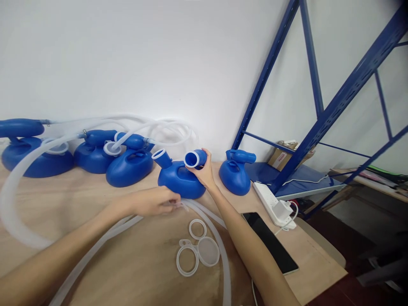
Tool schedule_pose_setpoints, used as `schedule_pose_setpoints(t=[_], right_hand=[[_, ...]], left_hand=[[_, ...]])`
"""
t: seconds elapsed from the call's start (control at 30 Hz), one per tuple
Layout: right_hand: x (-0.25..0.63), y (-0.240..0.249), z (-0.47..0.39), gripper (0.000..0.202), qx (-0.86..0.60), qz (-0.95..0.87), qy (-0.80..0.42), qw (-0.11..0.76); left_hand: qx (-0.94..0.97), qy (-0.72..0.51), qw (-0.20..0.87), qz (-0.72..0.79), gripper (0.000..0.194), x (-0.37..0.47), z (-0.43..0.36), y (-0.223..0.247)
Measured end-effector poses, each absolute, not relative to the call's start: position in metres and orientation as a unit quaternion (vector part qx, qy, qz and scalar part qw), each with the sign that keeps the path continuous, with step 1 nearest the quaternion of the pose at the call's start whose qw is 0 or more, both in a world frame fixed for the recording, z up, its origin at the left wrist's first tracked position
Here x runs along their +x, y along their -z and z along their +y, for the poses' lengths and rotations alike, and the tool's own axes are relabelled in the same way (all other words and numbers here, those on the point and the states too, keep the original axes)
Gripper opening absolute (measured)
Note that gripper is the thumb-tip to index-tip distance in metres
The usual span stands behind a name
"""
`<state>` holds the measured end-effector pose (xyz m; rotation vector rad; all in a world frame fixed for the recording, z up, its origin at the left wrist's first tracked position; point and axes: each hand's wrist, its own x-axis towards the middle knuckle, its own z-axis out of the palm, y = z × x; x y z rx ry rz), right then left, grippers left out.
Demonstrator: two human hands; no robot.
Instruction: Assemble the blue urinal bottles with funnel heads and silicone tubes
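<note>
My right hand (205,170) is closed around a blue cup-shaped piece (200,156) with a white rim, its mouth facing me. Just behind and below it stands a blue urinal bottle (178,180) with a handle opening and a white-rimmed neck tilted left. My left hand (159,200) is low in front of that bottle, fingers pinched on a translucent hose (204,212); its exact grip is partly hidden. On the table below lie a white ring (197,221) and a white ring joined by a tab to a round cap (208,251).
Several blue bottles with hoses (132,165) line the wall at left. Another blue bottle (235,176) stands at right. A black phone (270,242) and a white power strip (270,202) lie on the wooden table (318,259). A blue metal rack (344,80) rises beyond.
</note>
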<state>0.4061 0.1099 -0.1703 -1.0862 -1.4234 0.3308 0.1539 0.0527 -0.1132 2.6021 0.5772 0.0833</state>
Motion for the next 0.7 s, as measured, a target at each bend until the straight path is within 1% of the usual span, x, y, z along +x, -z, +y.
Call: schedule_pose_setpoints(t=[0.1, 0.17, 0.23, 0.33, 0.43, 0.53, 0.7], right_hand=[[0.406, 0.172, 0.111, 0.118, -0.473, -0.619, -0.147, 0.610], [0.406, 0.175, 0.111, 0.119, -0.477, -0.623, -0.142, 0.604], [0.405, 0.178, 0.111, 0.118, -0.482, -0.629, -0.117, 0.598], [0.402, 0.182, 0.109, 0.116, -0.492, -0.643, -0.068, 0.583], [0.398, 0.181, 0.105, 0.114, -0.499, -0.657, -0.053, 0.563], [0.394, 0.179, 0.103, 0.110, -0.503, -0.663, -0.053, 0.552], [0.392, 0.178, 0.102, 0.108, -0.500, -0.670, -0.046, 0.548]], left_hand=[[0.920, -0.176, 0.277, 0.215, 0.033, 0.149, 0.065, 0.110], [0.886, -0.278, 0.279, 0.245, 0.038, 0.150, 0.071, 0.110], [0.852, -0.362, 0.266, 0.270, 0.040, 0.153, 0.077, 0.113], [0.820, -0.460, 0.210, 0.267, 0.039, 0.167, 0.087, 0.119], [0.805, -0.518, 0.163, 0.241, 0.034, 0.187, 0.099, 0.121], [0.795, -0.546, 0.149, 0.218, 0.032, 0.210, 0.107, 0.119], [0.786, -0.565, 0.139, 0.208, 0.038, 0.233, 0.116, 0.115]])
